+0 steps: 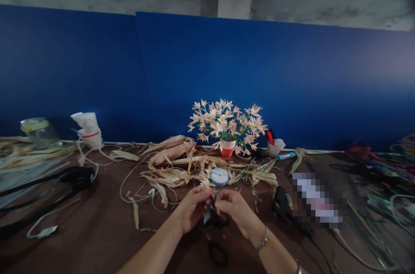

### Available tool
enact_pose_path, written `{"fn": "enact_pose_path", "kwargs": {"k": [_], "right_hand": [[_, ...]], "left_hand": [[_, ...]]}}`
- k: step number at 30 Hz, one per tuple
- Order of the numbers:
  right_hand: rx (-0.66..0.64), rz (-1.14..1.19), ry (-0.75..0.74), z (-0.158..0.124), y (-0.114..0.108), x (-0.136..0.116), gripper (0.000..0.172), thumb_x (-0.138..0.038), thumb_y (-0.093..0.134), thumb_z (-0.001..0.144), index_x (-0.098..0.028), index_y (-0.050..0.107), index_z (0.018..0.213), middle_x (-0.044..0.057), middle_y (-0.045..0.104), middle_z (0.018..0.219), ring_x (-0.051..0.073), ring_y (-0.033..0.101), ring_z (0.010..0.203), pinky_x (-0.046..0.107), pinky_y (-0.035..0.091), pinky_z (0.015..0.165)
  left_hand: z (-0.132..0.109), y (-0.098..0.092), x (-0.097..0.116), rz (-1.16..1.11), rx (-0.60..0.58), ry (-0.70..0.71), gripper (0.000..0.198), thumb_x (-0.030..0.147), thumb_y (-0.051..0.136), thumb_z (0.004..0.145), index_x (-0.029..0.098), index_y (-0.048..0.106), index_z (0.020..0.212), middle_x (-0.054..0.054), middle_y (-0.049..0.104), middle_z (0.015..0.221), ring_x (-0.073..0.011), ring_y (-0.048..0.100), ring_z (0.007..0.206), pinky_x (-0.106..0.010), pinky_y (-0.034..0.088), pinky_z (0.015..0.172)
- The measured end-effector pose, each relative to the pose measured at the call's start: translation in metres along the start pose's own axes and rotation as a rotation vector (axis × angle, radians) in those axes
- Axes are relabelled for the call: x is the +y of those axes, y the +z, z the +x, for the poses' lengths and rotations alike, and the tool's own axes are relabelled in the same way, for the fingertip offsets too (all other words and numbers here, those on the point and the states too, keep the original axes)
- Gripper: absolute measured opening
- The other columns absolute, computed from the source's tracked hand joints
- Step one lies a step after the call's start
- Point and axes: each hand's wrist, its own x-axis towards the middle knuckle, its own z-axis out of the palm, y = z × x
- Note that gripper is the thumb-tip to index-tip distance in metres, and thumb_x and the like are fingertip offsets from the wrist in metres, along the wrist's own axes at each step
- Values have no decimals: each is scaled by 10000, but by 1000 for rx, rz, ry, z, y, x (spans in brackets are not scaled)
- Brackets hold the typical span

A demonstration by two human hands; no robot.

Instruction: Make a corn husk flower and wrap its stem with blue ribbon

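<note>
My left hand [193,208] is closed in a pinch, with a small pale husk flower [205,182] at its fingertips. Facing it, my right hand [234,210] has its thumb and fingers pressed together by a thin dark piece between the hands, too small to name. A light-blue strip [206,217] shows below my fingers. Under the hands lie scissors [218,253] with black handles, partly hidden. Just beyond the fingertips sits a round, pale-topped blue container [219,176]. Dry corn husks [171,159] are heaped behind.
A red-and-white cup [228,148] holds many pale flowers [223,120] against the blue panel [207,58]. A black glue gun [282,201] lies right, beside a blurred patch. Left are a glass jar [42,133], a white wrapped bundle [89,129] and a looping white cord [123,185].
</note>
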Motion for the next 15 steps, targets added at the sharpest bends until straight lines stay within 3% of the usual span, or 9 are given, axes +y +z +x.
{"fn": "enact_pose_path", "kwargs": {"k": [15], "right_hand": [[2,-4,15,-1,-2,-1,55,-129,492,590,-139,487,536,-51,471,438,42,351,394,179,272,420]], "left_hand": [[-2,1,-1,57,-37,18,104,158,706,580,92,625,574,8,532,502,-38,438,453,-148,340,451]]}}
